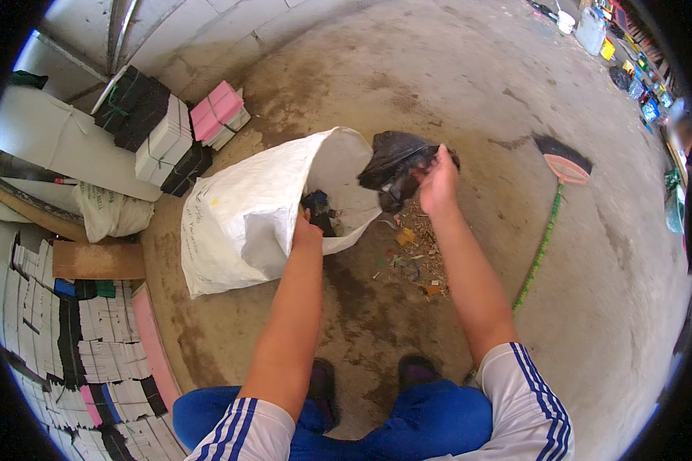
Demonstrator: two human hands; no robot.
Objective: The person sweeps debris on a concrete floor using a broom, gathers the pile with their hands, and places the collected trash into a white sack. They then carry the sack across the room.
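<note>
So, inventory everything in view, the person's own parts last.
Large woven sack: one, white, centre-left floor
Crumpled scraps: several, dark, inside sack
Crumpled plastic bag: one, black, at right hand
Loose small chips: many, brownish, centre floor
Long-handled broom: one, orange, black, green, right
Flat stacked sheets: many, white, black, pink, left
Assorted containers: many, mixed colours, upper right
Block wall: one, grey, upper left
Concrete floor: one, grey, throughout
Left hand: one, bare, sack's rim
Right hand: one, bare, plastic bag
Trousered legs: two, blue, bottom
Shoes: two, dark, bottom
Striped sleeves: two, white, bottom
</note>
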